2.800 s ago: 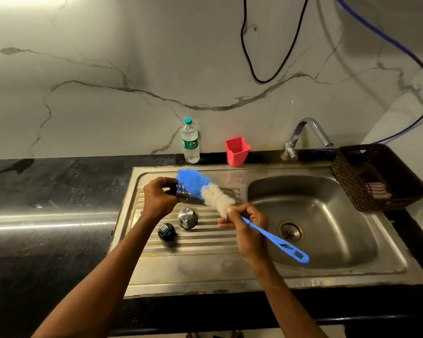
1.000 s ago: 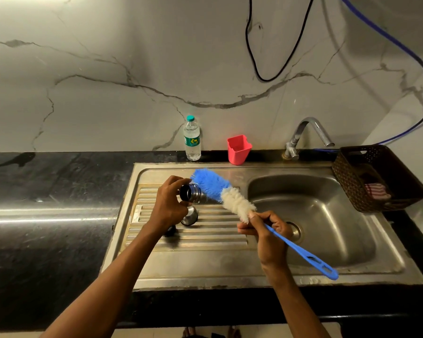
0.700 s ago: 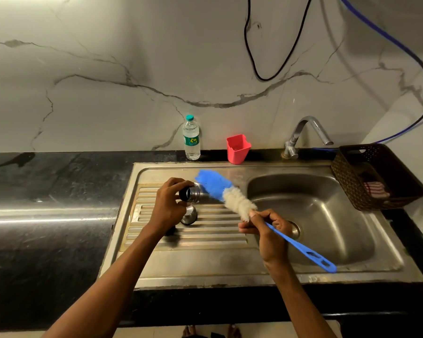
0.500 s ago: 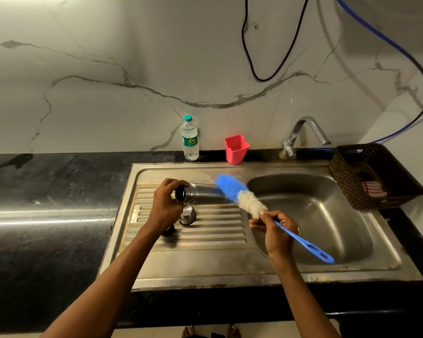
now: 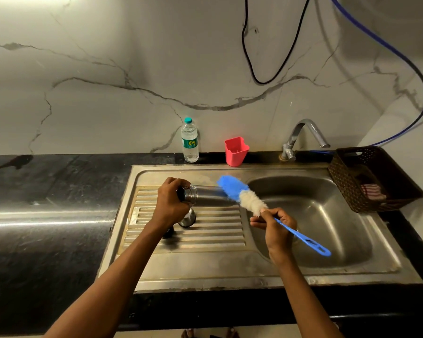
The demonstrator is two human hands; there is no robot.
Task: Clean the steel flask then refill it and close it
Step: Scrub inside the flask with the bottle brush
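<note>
My left hand [image 5: 169, 205] grips the steel flask [image 5: 206, 196] at its neck and holds it lying sideways above the ribbed draining board [image 5: 215, 230], its open mouth pointing left. My right hand [image 5: 276, 228] grips a bottle brush [image 5: 242, 195] with a blue and white head and a blue handle; the head lies against the flask's far end. A steel cap [image 5: 188, 218] stands on the draining board just below my left hand. A black stopper [image 5: 168, 233] lies beside it, mostly hidden by my left wrist.
The sink basin [image 5: 310, 215] is to the right, with a tap [image 5: 303, 137] behind it. A plastic water bottle [image 5: 189, 140] and a red cup [image 5: 236, 151] stand against the wall. A dark woven basket [image 5: 374, 179] sits at the right edge. Black countertop [image 5: 47, 203] extends left.
The brush head has slid right along the flask, from its mouth to its far end. My right hand moved right with it; the left hand kept its grip.
</note>
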